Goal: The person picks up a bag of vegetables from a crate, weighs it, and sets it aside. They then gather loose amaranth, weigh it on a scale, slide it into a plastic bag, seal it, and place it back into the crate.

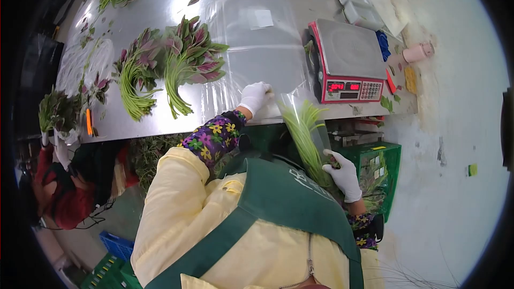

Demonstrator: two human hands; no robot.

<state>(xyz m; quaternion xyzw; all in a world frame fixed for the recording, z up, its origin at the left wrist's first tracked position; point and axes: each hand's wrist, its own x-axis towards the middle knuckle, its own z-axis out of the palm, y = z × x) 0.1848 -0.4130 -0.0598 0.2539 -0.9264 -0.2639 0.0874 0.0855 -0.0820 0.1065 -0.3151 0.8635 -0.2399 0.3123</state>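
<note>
My left hand (pixel 256 98), in a white glove, is closed at the table's front edge, over the clear plastic bags (pixel 261 64); what its fingers hold is too small to make out. A bagged bunch of green stems (pixel 304 136) leans against my apron, its cut ends upward. My right hand (pixel 344 175), also gloved, grips the lower part of that bag at its right side, thumb and fingers curled. Two bunches of leafy stems, one (pixel 138 69) beside the other (pixel 190 61), lie on the metal table left of the bags.
A red scale (pixel 350 64) stands right of the bags, with clear trays (pixel 360 8) behind it. A pink bottle (pixel 418 52) and yellow sponge (pixel 410 79) are farther right. Green crates (pixel 393 174) stand below. At far left, a co-worker's gloved hands (pixel 59 147) hold leafy stems.
</note>
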